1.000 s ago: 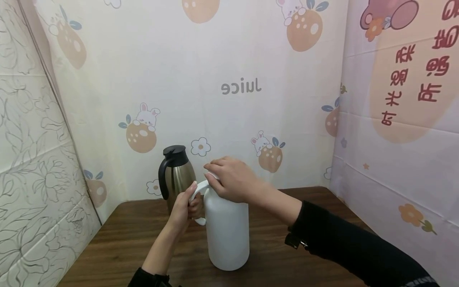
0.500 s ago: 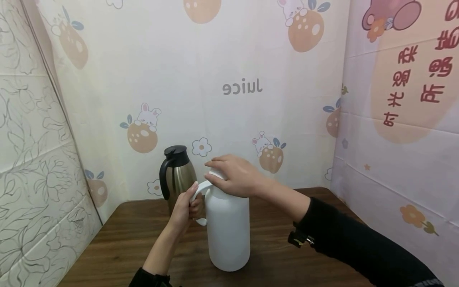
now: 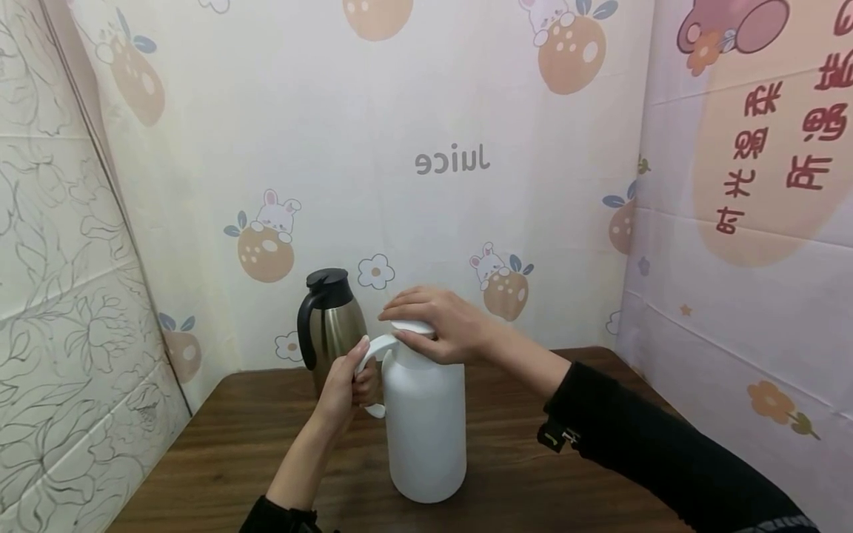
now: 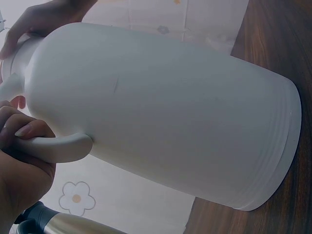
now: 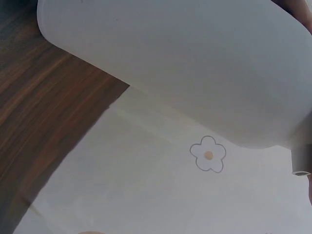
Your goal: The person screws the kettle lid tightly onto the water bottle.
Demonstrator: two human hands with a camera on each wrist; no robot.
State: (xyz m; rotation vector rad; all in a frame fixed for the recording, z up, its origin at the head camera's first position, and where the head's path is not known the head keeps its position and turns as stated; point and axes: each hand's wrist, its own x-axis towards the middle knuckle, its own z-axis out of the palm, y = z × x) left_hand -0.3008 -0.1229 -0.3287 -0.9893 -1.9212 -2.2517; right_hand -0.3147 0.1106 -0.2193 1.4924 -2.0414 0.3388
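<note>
A white thermos jug (image 3: 426, 437) stands upright on the wooden table in the head view. My left hand (image 3: 346, 381) grips its white handle (image 3: 381, 345), with the fingers wrapped round it, as the left wrist view confirms. On top of the jug, my right hand (image 3: 445, 322) holds the white lid (image 3: 413, 326) between the thumb on the near side and the fingers across the far side. Part of the lid is hidden under that hand. Across the right wrist view lies the jug's side (image 5: 185, 58), and a short spout (image 5: 301, 158) shows at the right edge.
A steel thermos jug (image 3: 343, 326) with a black lid and handle stands behind my left hand. The brown wooden table (image 3: 220, 437) ends at a patterned curtain (image 3: 333, 148) at the back. More printed cloth hangs on both sides.
My right hand has shifted slightly to the right on top of the jug, and more of the white lid now shows between thumb and fingers. My left hand keeps its hold on the handle.
</note>
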